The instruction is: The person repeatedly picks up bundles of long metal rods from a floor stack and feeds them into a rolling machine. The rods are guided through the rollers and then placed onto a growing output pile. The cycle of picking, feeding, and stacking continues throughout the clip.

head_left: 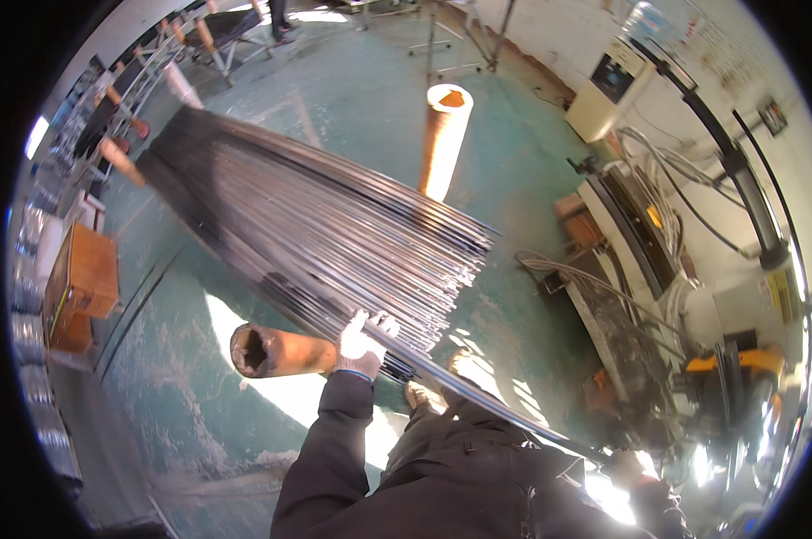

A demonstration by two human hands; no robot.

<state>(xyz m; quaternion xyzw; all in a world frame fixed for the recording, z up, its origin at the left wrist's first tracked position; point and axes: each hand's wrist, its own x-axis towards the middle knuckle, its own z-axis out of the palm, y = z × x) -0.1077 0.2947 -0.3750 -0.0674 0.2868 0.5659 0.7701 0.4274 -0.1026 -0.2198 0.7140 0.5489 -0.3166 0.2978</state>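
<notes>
A long, thin metal rod (496, 407) slants from the pile down to the lower right, passing in front of my body. White-gloved, my left hand (361, 346) has its fingers wrapped round this rod at the near edge of the pile. Further along, at lower right, my right hand (635, 467) grips the rod close to its end; bright glare hides part of those fingers. Many long metal rods (307, 216) lie side by side in a wide stack. Rusty upright pipes stand beside it, one at the near side (289, 352) and another at the far side (444, 144).
A machine (626, 234) with looped cables (662, 162) stands along the right wall, near a water dispenser (608, 85). To the left is an orange-brown cabinet (84, 278) by stacked clear bottles (30, 314). Another person's legs (278, 20) show at the far end.
</notes>
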